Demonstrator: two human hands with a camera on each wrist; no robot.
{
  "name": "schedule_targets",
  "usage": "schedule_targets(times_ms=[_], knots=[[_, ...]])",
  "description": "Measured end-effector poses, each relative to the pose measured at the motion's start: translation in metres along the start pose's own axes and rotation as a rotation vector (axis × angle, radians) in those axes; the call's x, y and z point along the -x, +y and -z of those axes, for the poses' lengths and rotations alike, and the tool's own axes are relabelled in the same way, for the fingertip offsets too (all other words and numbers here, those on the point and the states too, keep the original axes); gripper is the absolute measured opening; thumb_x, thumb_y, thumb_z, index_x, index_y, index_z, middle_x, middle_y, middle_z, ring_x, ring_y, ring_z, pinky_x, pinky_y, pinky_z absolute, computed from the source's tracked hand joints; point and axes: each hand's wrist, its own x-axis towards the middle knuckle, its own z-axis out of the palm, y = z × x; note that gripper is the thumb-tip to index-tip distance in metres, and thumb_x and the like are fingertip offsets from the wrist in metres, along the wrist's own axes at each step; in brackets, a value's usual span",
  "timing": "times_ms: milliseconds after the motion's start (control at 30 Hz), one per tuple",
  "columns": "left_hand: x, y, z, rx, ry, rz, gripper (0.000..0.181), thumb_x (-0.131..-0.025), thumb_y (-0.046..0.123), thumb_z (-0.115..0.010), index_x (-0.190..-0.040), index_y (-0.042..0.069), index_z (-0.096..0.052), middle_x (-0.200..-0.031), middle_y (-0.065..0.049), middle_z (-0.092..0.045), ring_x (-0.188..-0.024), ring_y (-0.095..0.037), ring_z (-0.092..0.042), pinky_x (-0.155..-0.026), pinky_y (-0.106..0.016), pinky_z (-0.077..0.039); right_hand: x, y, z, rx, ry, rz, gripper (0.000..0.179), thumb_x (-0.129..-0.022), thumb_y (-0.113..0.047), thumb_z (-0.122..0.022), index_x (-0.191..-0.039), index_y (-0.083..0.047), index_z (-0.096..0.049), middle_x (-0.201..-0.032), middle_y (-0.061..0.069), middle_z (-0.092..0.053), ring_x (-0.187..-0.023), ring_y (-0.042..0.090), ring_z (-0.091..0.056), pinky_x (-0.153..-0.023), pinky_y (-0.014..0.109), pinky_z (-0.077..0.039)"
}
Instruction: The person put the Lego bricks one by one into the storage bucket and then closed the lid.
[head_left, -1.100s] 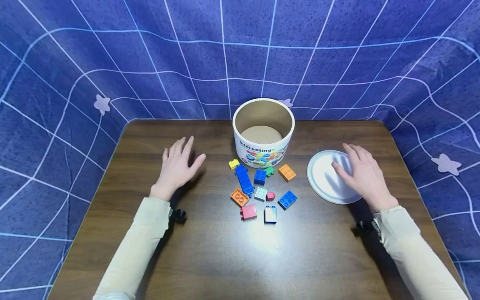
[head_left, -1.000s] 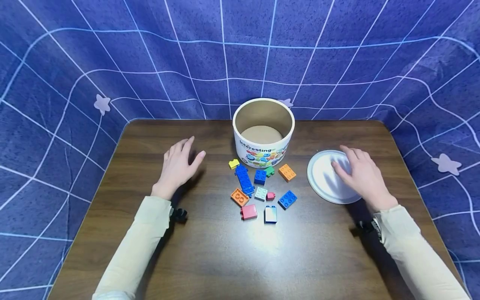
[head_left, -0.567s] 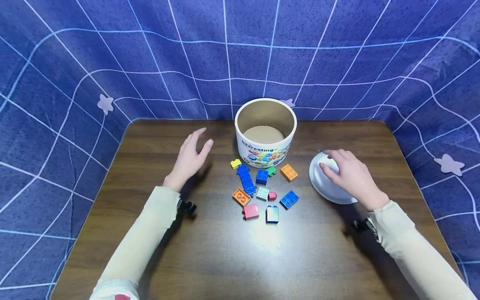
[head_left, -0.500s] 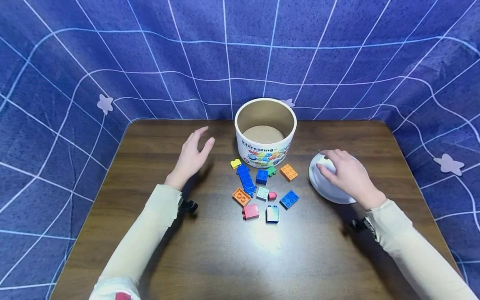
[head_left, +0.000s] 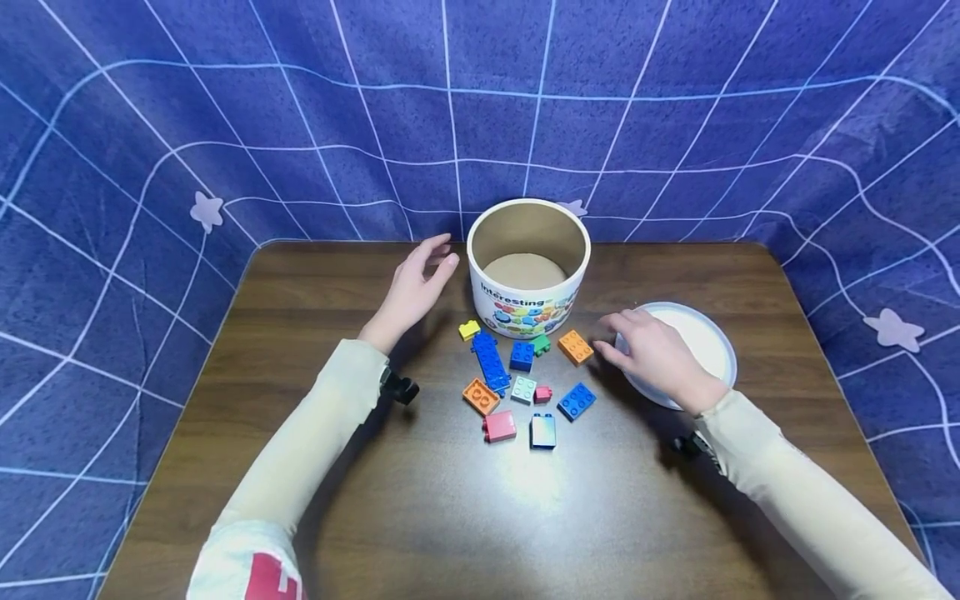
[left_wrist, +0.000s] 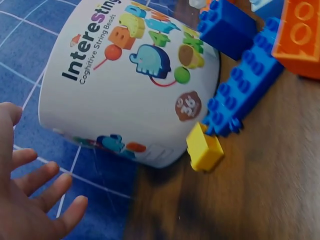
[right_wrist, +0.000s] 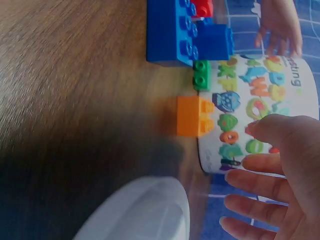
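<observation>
While the left hand (head_left: 411,287), its fingers apart, hangs just beside the tub (head_left: 525,310) near the far edge of the table (head_left: 450,517), the right hand (head_left: 658,352), fingers likewise spread, is over the lid (head_left: 705,337) with its fingertips near an orange block (head_left: 575,347). Other blocks (head_left: 577,401) lie scattered between the tub and the near edge.

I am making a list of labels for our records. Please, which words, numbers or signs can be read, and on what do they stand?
"Interesting": tub
"Cognitive String Beads": tub, in smaller print
"36": brown badge on the tub; its smaller marks are unreadable
"B", "4", "W", "X": tub, in colour
Red patch on left sleeve: white mark, cut off, unreadable
</observation>
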Motion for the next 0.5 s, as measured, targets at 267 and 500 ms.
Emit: schedule_targets(times_ms=[267,500], knots=[[-0.019,0.009,-0.015,0.072,-0.03,0.007,0.055,-0.107,0.027,-0.059,-0.156,0.006,-0.046,-0.154,-0.018,-0.053,-0.134,-0.032,-0.058,-0.109,-0.049,-0.051,-0.012,-0.008,-0.019,0.021,-0.072,0.022,0.035,-0.093,-0.03,-0.079,-0.114,-0.002,-0.073,-0.097,0.012,-0.072,-0.091,0.03,-0.065,-0.08,0.048,-0.057],[-0.022,0.011,-0.024,0.07,-0.037,0.034,0.052,-0.111,0.026,-0.051,-0.158,0.008,-0.044,-0.157,-0.013,-0.051,-0.138,-0.029,-0.055,-0.115,-0.039,-0.046,-0.014,-0.013,-0.03,0.061,-0.107,0.023,0.046,-0.09,-0.037,-0.083,-0.116,-0.001,-0.073,-0.095,0.011,-0.073,-0.086,0.028,-0.061,-0.075,0.043,-0.057]])
